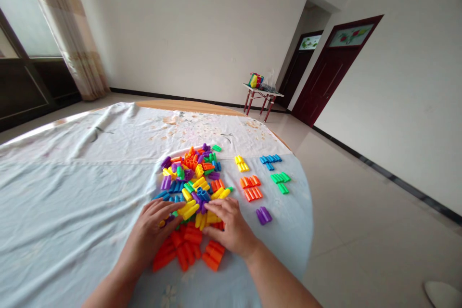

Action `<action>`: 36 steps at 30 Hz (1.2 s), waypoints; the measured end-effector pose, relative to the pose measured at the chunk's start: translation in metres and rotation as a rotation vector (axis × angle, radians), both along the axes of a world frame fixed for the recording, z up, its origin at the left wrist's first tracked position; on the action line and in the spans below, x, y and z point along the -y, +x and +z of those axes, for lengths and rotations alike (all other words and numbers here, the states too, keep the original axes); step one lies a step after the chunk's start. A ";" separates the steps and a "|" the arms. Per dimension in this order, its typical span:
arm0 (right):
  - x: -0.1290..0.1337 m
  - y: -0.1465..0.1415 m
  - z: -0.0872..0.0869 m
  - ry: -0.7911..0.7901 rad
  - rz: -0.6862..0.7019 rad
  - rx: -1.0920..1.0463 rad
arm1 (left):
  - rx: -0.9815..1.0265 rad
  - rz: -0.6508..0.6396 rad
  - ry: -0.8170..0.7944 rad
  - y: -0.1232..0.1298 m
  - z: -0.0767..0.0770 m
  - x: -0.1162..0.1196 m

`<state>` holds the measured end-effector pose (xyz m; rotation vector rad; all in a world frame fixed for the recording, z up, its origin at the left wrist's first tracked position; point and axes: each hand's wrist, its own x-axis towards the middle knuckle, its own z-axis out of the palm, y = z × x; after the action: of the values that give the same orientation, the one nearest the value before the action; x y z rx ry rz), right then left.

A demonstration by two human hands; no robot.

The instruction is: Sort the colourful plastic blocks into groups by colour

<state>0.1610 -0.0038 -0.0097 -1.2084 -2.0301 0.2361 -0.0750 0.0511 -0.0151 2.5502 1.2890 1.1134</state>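
Note:
A heap of plastic tube-shaped pieces in orange, yellow, blue, green and purple lies on the cloth-covered table. My left hand (159, 221) rests at the heap's near left side, fingers bent around some pieces, its fingertips by a yellow piece (188, 210). At the near right side is my right hand (228, 224), thumb and fingers apart, touching the heap near a purple piece. Orange pieces (186, 249) lie between the wrists. Right of the heap sit separate groups: yellow (241, 163), blue (270, 161), orange (250, 187), green (281, 181) and purple (263, 215).
The round table wears a pale blue and white cloth (90, 192), wrinkled on the left. Its right edge curves just beyond the separate groups. Farther back, a small folding table (263, 90) holds a colourful bag (255, 80) and a clear plastic bag.

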 end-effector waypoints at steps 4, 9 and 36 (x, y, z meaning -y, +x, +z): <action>0.000 -0.002 0.004 0.035 -0.068 -0.057 | -0.045 -0.081 -0.016 0.003 0.000 -0.001; 0.000 -0.010 0.010 0.044 -0.057 -0.052 | 0.037 -0.082 -0.101 0.001 0.003 0.005; 0.001 -0.028 0.007 0.005 -0.104 0.006 | 0.643 0.546 -0.569 -0.036 0.003 -0.014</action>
<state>0.1325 -0.0048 -0.0028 -1.3084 -1.9651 0.1768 -0.1106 0.0651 -0.0126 1.3159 1.7878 1.2463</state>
